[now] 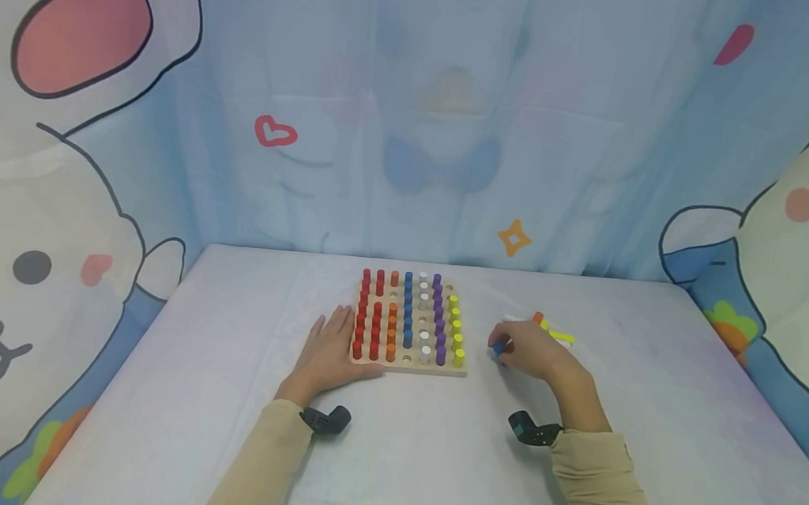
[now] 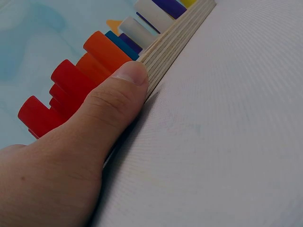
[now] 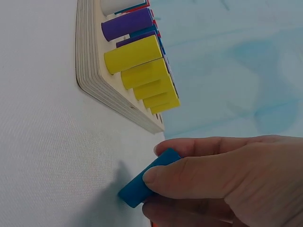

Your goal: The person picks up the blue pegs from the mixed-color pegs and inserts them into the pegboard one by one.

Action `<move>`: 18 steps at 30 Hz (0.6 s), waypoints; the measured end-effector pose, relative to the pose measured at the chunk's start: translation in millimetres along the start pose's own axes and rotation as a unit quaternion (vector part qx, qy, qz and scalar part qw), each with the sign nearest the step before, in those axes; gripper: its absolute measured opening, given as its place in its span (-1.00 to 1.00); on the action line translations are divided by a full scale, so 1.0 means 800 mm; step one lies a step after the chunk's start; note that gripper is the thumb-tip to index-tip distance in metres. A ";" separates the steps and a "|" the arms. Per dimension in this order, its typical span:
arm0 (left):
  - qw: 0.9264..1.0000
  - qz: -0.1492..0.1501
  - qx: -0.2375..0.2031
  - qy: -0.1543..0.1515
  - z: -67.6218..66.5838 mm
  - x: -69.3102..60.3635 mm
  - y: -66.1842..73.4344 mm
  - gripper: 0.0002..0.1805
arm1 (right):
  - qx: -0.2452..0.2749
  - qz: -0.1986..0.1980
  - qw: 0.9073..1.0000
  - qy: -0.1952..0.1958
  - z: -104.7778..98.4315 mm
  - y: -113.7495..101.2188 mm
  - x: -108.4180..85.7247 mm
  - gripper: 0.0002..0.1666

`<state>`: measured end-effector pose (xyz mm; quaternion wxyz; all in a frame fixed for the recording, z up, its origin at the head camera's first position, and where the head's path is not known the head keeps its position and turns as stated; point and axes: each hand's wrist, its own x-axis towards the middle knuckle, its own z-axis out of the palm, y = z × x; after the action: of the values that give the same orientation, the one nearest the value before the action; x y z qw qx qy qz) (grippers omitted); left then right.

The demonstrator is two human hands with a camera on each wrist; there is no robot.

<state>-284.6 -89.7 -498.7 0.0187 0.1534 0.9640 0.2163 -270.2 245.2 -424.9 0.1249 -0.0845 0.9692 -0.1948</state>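
A wooden pegboard (image 1: 431,370) lies on the table, carrying rows of red, orange, blue, white, purple and yellow pegs. At the near end of the blue row a bare hole (image 1: 406,357) shows. My left hand (image 1: 325,357) rests against the board's left side, its thumb (image 2: 113,99) extended along the near edge. To the right of the board, my right hand (image 1: 528,349) pinches a blue peg (image 3: 147,182) between thumb and fingers. That peg is tilted just over the tablecloth, apart from the board; whether its lower end touches the cloth I cannot tell.
Behind the right hand lie loose pegs, among them an orange one (image 1: 538,317), a yellow one (image 1: 560,337) and a white one (image 1: 511,318), partly hidden by the hand. A white cloth (image 1: 417,460) covers the table. Beyond its far edge hangs a printed blue curtain (image 1: 406,229).
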 end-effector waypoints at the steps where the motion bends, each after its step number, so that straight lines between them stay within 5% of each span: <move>1: 1.000 0.000 0.000 0.000 0.000 0.000 0.000 0.33 | 0.000 -0.004 1.000 0.003 0.000 0.000 0.000 -0.75; 18: 1.000 0.000 -0.007 0.000 -0.003 -0.001 0.001 0.33 | -0.004 -0.009 0.999 0.048 -0.012 -0.025 -0.010 -0.73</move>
<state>-283.4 -90.0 -496.4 0.0201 0.1533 0.9624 0.2234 -263.2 231.8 -406.5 0.0765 -0.0849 0.9740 -0.1958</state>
